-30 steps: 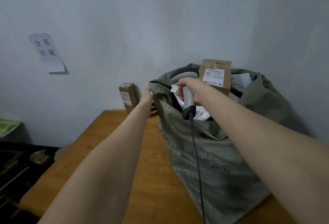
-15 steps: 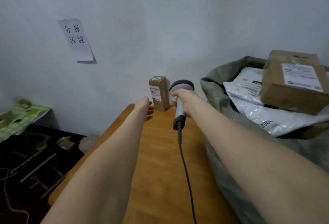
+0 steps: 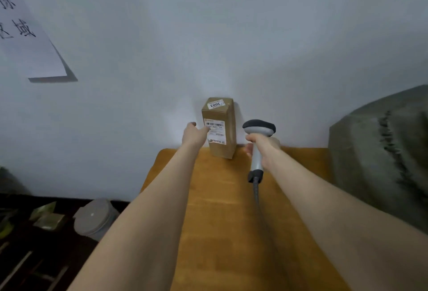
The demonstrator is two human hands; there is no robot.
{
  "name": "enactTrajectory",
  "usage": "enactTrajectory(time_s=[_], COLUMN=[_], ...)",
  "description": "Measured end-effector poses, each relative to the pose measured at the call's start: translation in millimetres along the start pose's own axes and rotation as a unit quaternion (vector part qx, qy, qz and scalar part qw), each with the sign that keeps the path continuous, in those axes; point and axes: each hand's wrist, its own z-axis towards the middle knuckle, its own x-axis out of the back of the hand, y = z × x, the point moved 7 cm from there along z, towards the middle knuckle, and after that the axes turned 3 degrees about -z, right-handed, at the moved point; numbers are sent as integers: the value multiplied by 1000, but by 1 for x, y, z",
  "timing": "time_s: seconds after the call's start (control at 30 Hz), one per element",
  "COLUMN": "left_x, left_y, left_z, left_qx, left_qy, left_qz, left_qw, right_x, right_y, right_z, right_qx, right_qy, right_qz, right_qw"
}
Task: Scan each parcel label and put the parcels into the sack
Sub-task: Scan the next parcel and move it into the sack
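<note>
A small brown cardboard parcel (image 3: 221, 128) stands upright at the back of the wooden table (image 3: 227, 221), against the wall. It carries a barcode label on its front and a white sticker on top. My left hand (image 3: 194, 135) reaches to the parcel's left side with fingers spread, its fingertips at the label's edge. My right hand (image 3: 264, 147) grips the handle of a grey barcode scanner (image 3: 258, 133), whose head sits just right of the parcel. The grey-green woven sack (image 3: 379, 147) stands at the right edge, its inside hidden.
A paper sign (image 3: 25, 36) with printed characters hangs on the white wall at upper left. Left of the table, on the dark floor, sit a grey lidded bucket (image 3: 95, 217) and some clutter. The scanner's cable (image 3: 257, 193) trails back along my right forearm.
The view swung left, away from the sack, and came closer to the parcel. Both hands moved from the sack's rim to the small parcel; my left hand now reaches its side.
</note>
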Motion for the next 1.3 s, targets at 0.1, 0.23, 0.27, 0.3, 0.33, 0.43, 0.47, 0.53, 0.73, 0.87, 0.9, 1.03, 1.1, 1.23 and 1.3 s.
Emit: enactTrajectory(time_s=[0.1, 0.23, 0.27, 0.3, 0.33, 0.43, 0.47, 0.53, 0.73, 0.87, 0.9, 1.03, 1.1, 1.23, 1.3], left_x=[-15, -37, -41, -43, -44, -35, -32, -32, -50, -52, -51, -32, -25, -26, -32], left_y=[17, 29, 28, 26, 24, 17, 15, 11, -4, -14, -18, -31, -33, -41, -42], left_z=[39, 76, 82, 86, 87, 81, 76, 68, 46, 27, 24, 12, -4, -52, -85], left_qx=[-59, -112, -114, -118, -123, -155, -164, -168, -122, -136, -130, -44, 11, 94, 107], left_qy=[-13, -56, -69, -76, -74, -4, 16, 24, -138, -153, -140, -95, -108, -115, -151], left_qz=[45, 111, 116, 119, 125, 113, 94, 56, -85, -58, -43, -59, -95, -147, -171], left_qw=[997, 986, 984, 983, 982, 981, 982, 984, 979, 977, 981, 993, 989, 978, 968], right_x=[-19, -35, -38, -40, -40, -39, -38, -36, -44, -35, -30, 4, 20, 34, 41], right_y=[1, 5, 7, 8, 10, 10, 10, 9, 7, -1, -1, 9, 20, 44, 55], right_z=[29, 56, 59, 63, 66, 71, 72, 71, 57, 36, 31, 18, 8, -30, -51], right_qx=[2, 7, 7, 6, 5, 17, 23, 28, 28, 37, 37, 35, 27, -11, -29], right_qy=[2, -1, -3, 0, 7, 31, 38, 36, -31, -44, -43, 5, 6, -72, -101], right_qz=[17, 50, 59, 68, 78, 99, 107, 119, 152, 115, 111, 81, 30, -11, -13], right_qw=[1000, 999, 998, 998, 997, 994, 993, 992, 987, 992, 992, 996, 999, 997, 994])
